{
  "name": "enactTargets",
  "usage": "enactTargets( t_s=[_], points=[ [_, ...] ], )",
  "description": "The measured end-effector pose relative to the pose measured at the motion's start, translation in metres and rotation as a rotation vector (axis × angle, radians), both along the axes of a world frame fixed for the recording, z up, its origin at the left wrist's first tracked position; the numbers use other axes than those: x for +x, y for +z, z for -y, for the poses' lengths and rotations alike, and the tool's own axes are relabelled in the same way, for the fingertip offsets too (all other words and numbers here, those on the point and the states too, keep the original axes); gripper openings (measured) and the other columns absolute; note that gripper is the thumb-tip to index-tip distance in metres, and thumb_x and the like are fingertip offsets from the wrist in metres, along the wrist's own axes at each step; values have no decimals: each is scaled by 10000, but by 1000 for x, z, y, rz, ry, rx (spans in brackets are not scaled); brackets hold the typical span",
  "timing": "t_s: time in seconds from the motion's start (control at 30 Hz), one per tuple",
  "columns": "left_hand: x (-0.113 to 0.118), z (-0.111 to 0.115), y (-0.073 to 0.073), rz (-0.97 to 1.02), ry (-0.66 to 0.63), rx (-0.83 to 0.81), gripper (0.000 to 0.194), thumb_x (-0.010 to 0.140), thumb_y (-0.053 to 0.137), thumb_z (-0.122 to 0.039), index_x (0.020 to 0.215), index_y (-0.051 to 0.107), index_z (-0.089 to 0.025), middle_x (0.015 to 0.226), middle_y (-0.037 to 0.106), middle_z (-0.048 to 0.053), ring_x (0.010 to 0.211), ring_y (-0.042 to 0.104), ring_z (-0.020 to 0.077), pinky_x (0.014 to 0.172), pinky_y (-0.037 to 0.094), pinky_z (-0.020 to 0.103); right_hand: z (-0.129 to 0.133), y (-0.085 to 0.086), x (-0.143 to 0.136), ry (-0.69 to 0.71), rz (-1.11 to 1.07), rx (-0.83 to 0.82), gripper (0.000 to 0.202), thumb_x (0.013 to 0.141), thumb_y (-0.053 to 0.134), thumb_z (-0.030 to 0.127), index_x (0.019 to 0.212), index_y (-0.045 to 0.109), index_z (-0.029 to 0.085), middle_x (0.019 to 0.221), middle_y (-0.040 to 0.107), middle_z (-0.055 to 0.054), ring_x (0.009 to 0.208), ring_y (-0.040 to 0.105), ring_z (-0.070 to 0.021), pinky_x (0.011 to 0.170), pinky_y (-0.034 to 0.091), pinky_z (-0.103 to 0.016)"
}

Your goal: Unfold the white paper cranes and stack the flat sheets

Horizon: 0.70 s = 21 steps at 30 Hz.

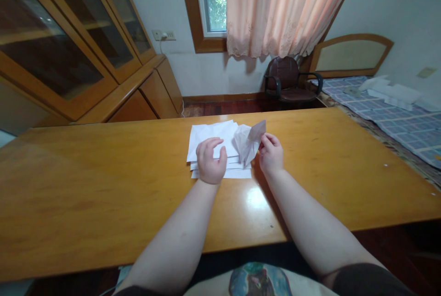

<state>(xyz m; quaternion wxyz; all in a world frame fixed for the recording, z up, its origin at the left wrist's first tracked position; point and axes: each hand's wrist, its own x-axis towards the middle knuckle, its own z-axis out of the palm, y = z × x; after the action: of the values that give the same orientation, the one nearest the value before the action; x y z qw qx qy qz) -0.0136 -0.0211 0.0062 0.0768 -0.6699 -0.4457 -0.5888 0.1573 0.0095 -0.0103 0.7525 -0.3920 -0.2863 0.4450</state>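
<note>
Several white paper sheets (213,131) lie in a loose, uneven stack near the middle of the wooden table. My right hand (271,153) pinches the edge of a creased, folded piece of paper (248,142), which is raised over the right side of the stack. Over the stack's front left part is my left hand (211,160), its fingers curved and the thumb apart, with nothing between them. Whether its underside touches the sheets I cannot tell.
The wooden table (103,186) spans the view. Beyond it are a glass-doored cabinet (113,25) at left, a brown armchair (289,78) and a pink curtain (275,11). A bed (379,98) with white items on it stands at right.
</note>
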Motion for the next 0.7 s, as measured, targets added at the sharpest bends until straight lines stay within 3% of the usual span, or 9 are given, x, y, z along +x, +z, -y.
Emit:
enactTargets(
  t_s=[0.13,0.3,0.53,0.7],
  points=[
    [15,3,-3,-259,-110,-131,165,783,613,-257,940,596,-209,990,621,63,953,573,197,870,447,362,12,2,-9,49,170,-8,176,670,691,326,740,619,181,601,559,43,528,467,-91,524,378,-235],
    [23,-5,-10,-306,-127,-249,133,811,561,-219,937,559,-175,874,633,65,853,590,188,784,485,321,19,-2,-13,79,304,50,151,702,658,328,750,608,194,609,551,39,532,473,-102,530,390,-247],
    [24,-3,-13,-230,-107,-293,179,814,496,-143,984,525,-188,908,654,56,837,631,172,770,504,292,24,2,-14,89,366,90,144,725,651,321,729,576,198,579,521,51,516,461,-98,523,382,-242],
    [26,2,-16,77,-150,-363,187,827,544,-234,1000,488,-195,859,651,32,776,660,136,688,516,237,21,5,-12,0,372,49,180,748,634,350,821,565,200,658,528,42,552,471,-99,541,389,-242]
  ],
)
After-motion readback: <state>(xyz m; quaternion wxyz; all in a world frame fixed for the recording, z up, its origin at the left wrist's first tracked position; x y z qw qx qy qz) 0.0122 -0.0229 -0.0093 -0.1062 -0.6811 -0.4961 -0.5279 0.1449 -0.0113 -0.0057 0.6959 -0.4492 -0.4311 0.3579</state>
